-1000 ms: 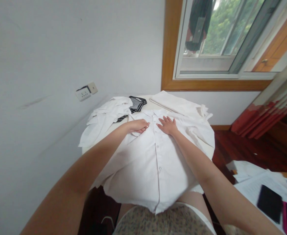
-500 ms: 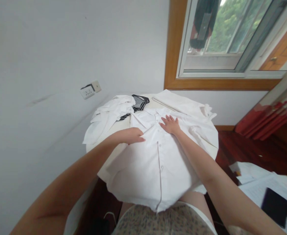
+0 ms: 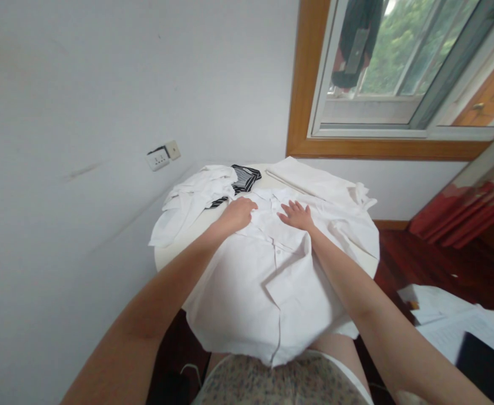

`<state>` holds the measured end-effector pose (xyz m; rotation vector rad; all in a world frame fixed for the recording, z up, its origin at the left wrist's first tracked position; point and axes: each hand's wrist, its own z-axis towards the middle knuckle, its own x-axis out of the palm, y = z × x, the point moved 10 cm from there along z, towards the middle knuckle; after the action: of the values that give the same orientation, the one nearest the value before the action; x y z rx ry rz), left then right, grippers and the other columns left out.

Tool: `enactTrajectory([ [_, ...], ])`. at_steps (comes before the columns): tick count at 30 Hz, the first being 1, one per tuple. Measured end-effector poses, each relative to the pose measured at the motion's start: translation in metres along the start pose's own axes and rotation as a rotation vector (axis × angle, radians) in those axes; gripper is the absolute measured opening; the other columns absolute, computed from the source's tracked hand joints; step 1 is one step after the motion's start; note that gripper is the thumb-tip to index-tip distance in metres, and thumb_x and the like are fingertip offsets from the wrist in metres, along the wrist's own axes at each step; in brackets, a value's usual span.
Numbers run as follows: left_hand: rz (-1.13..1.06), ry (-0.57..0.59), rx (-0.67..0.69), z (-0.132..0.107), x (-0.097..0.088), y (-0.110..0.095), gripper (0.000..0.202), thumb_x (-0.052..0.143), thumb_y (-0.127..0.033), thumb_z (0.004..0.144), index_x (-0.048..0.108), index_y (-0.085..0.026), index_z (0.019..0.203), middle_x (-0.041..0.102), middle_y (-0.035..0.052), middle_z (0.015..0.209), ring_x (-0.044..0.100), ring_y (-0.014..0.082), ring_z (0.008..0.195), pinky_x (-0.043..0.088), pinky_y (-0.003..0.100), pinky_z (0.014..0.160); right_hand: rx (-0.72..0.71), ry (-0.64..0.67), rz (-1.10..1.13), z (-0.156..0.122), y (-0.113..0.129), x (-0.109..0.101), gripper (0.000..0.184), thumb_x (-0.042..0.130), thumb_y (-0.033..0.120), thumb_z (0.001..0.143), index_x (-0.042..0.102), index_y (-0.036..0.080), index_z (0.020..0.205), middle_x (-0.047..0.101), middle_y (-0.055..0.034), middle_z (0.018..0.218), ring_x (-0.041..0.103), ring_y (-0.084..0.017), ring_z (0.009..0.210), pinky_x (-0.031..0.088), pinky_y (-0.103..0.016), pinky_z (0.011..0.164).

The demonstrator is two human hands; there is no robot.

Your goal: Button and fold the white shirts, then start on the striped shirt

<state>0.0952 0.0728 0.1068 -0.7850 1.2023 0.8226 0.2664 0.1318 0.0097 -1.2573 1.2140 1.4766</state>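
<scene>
A white button-up shirt (image 3: 268, 281) lies spread over a small round table (image 3: 175, 256), its hem hanging off the near edge over my lap. My left hand (image 3: 239, 212) rests near the shirt's collar with its fingers curled over the cloth. My right hand (image 3: 296, 215) lies flat and spread on the shirt's upper chest, just right of the button line. Part of the shirt front is creased into a fold below my hands.
More white clothing (image 3: 192, 199) and a black-and-white striped piece (image 3: 242, 180) lie at the table's far left; folded white cloth (image 3: 314, 183) at the far right. A wall socket (image 3: 162, 157), a window (image 3: 399, 73), red curtain (image 3: 470, 208), papers and a dark phone (image 3: 479, 365) on the right.
My left hand slid up from the shirt's left side to the collar area. The shirt front now shows a new crease below my hands. My right hand barely moved.
</scene>
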Motion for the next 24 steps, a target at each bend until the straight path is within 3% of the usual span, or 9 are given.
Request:
enactTrajectory([
  [3,0.181,-0.038,-0.017,-0.005,0.013,0.039,0.049,0.049,-0.004,0.074,0.067,-0.017,0.119,0.057,0.0125,0.133,0.046,0.0291,0.129,0.035,0.043,0.109,-0.001,0.002,0.003,0.0,0.0,0.002,0.067,0.022,0.066,0.094,0.032,0.034,0.151,0.022,-0.0048,0.162,0.016,-0.03,0.149,0.012,-0.061,0.115],
  [7,0.179,-0.131,-0.108,-0.004,0.018,0.069,0.037,0.05,-0.015,0.083,0.07,-0.021,0.114,0.055,0.0118,0.137,0.042,0.0293,0.131,0.034,0.045,0.109,-0.003,-0.026,0.002,-0.001,0.0,0.001,0.066,0.023,0.065,0.094,0.033,0.034,0.151,0.023,-0.0045,0.162,0.017,-0.029,0.148,0.012,-0.06,0.115],
  [12,0.082,-0.215,-0.243,0.008,0.023,0.093,0.035,0.043,-0.021,0.089,0.072,-0.019,0.11,0.06,0.0094,0.132,0.047,0.0262,0.125,0.034,0.04,0.109,0.0,-0.03,0.031,-0.002,0.001,-0.002,0.064,0.029,0.065,0.094,0.037,0.034,0.149,0.026,-0.0043,0.161,0.02,-0.029,0.148,0.015,-0.06,0.115],
  [15,0.054,-0.272,-0.301,0.007,0.028,0.102,0.035,0.044,-0.023,0.089,0.068,-0.019,0.114,0.061,0.0099,0.13,0.046,0.0272,0.126,0.032,0.041,0.11,-0.006,-0.062,0.112,-0.004,-0.003,-0.014,0.057,0.034,0.06,0.096,0.043,0.034,0.146,0.036,-0.002,0.156,0.027,-0.027,0.145,0.019,-0.06,0.115],
  [18,0.053,-0.311,-0.332,0.0,0.033,0.11,0.041,0.047,-0.025,0.088,0.059,-0.017,0.126,0.057,0.0125,0.133,0.042,0.0293,0.13,0.029,0.041,0.112,-0.105,-0.117,0.229,-0.01,0.001,-0.038,0.046,0.036,0.046,0.099,0.054,0.028,0.138,0.051,-0.0034,0.146,0.042,-0.024,0.137,0.032,-0.047,0.113],
  [21,0.025,-0.329,-0.355,-0.003,0.036,0.118,0.043,0.043,-0.024,0.089,0.054,-0.014,0.13,0.057,0.0144,0.132,0.045,0.0294,0.127,0.032,0.04,0.109,-0.276,-0.128,0.331,-0.024,0.023,-0.066,0.041,0.038,0.037,0.099,0.061,0.022,0.129,0.062,-0.0045,0.133,0.056,-0.019,0.122,0.041,-0.032,0.104],
  [24,0.002,-0.34,-0.395,-0.003,0.036,0.128,0.04,0.039,-0.022,0.091,0.057,-0.014,0.126,0.058,0.0143,0.129,0.047,0.0285,0.124,0.033,0.039,0.107,-0.423,-0.024,0.329,-0.042,0.065,-0.078,0.039,0.042,0.038,0.097,0.061,0.023,0.128,0.067,-0.0031,0.122,0.063,-0.017,0.106,0.046,-0.028,0.094],
])
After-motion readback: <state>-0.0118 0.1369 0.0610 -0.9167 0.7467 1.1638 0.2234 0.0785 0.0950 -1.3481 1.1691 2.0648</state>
